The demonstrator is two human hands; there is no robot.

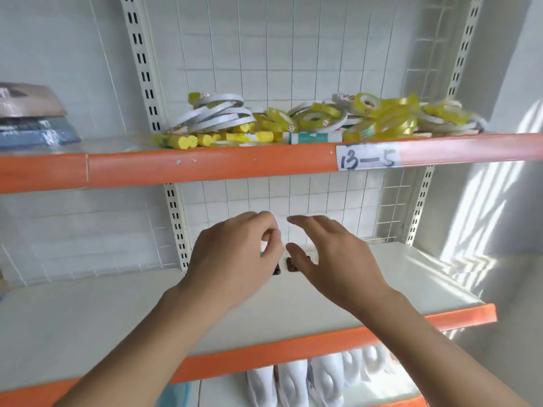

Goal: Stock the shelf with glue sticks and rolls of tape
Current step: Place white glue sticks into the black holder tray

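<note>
Tape rolls (317,117) and yellow glue sticks (188,141) lie heaped on the upper shelf (205,164), across the upper middle of the frame, beside a handwritten label (367,157). Below, at the centre of the frame, both hands reach over the white middle shelf (411,277). The left hand (235,257) has curled fingers; whether it grips anything cannot be told. The right hand (332,259) is spread, holding nothing, above small dark items (292,267).
</note>
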